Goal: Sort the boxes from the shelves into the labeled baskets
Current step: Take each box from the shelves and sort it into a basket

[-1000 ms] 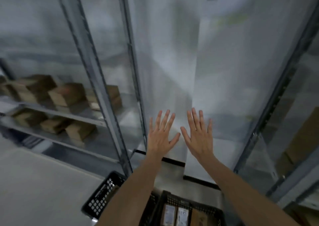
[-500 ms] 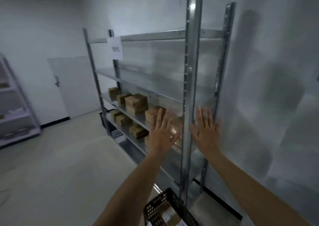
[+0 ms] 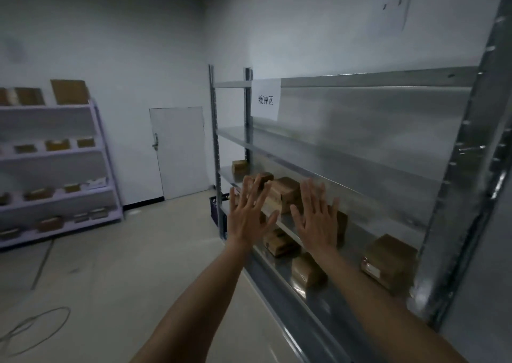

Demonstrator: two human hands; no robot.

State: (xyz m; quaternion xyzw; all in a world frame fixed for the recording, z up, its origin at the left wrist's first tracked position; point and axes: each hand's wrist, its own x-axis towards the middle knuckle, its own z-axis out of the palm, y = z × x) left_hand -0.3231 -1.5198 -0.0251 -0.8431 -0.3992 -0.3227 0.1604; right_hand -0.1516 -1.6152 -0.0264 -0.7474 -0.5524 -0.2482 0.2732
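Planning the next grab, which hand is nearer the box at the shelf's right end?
Right. The right hand is left of that box; the left hand is farther left.

Both forearms are bare up to the lower edge of the view, with no sleeve showing. The left hand (image 3: 249, 218) wears no glove, watch or band. The right hand (image 3: 315, 221) is ungloved too, its wrist unadorned.
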